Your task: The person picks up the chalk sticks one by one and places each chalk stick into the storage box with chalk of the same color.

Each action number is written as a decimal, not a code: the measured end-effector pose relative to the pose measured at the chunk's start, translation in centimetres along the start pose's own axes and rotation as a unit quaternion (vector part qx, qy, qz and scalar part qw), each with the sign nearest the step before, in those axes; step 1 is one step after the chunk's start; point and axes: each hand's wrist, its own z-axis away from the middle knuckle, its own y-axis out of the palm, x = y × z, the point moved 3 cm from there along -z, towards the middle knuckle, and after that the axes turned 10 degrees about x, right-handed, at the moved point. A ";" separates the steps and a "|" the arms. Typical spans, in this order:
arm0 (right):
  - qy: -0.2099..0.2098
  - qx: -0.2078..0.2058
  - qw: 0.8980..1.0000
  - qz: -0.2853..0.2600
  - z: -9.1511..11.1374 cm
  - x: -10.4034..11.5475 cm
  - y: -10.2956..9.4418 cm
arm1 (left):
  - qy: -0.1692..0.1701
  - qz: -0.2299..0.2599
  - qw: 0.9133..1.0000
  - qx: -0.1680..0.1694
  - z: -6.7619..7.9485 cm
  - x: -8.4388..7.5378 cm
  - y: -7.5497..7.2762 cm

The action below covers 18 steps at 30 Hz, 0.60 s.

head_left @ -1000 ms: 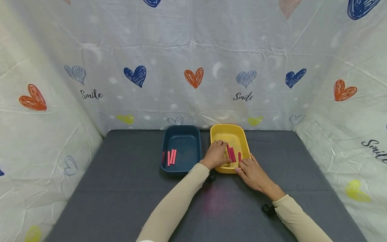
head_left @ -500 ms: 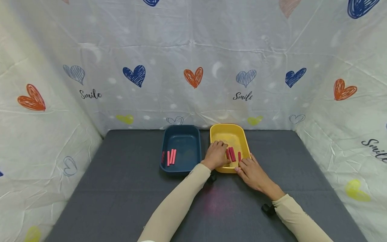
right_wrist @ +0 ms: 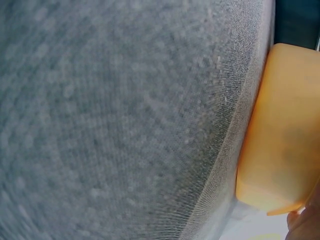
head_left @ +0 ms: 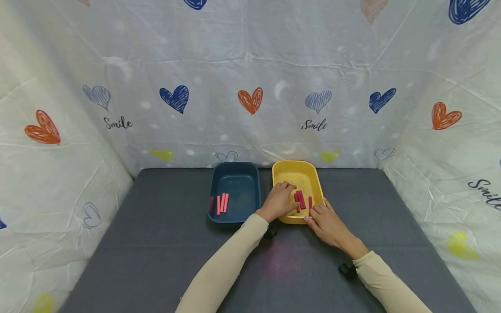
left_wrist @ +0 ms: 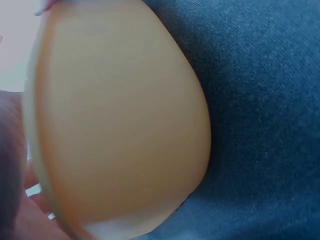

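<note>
In the head view a yellow tray holds several short, dark pink sticks. My left hand reaches over its left side, thumb and fingertips spread apart around the leftmost stick, the thumb touching or just above it. At the front right corner my right hand holds the rim, thumb at the front and fingers over the edge. A single stick lies beside those fingers. Both wrist views mostly show the outer wall of the yellow tray, with part of the right hand at its rim.
Left of the yellow tray stands a dark blue tray with several lighter pink sticks inside. Both trays sit at the back of a table covered in grey cloth. A printed curtain hangs behind and along both sides.
The leftmost dark pink stick has come down towards the front, beside the others. My left hand has let go of it and drawn slightly left. The right hand stays in place.
</note>
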 end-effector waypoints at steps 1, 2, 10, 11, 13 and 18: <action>-0.001 -0.001 1.000 0.000 0.0 0.0 0.0 | 0.004 0.010 1.000 -0.002 0.2 0.0 -0.2; -0.001 -0.002 1.000 0.000 -0.1 0.0 0.0 | 0.007 0.019 1.000 -0.005 0.4 0.1 -0.3; -0.008 -0.008 1.000 0.007 -0.1 0.1 -0.2 | 0.022 0.055 0.998 -0.021 2.1 0.1 -1.2; -0.007 -0.006 1.000 0.006 -0.1 0.2 -0.2 | 0.025 0.055 0.998 -0.023 2.3 0.2 -1.2; -0.008 -0.005 1.000 0.007 -0.1 0.2 -0.3 | 0.032 0.057 0.997 -0.028 2.8 0.2 -1.3; -0.009 -0.010 1.000 0.002 -0.1 0.2 -0.5 | 0.044 0.055 0.997 -0.041 4.0 0.4 -1.7</action>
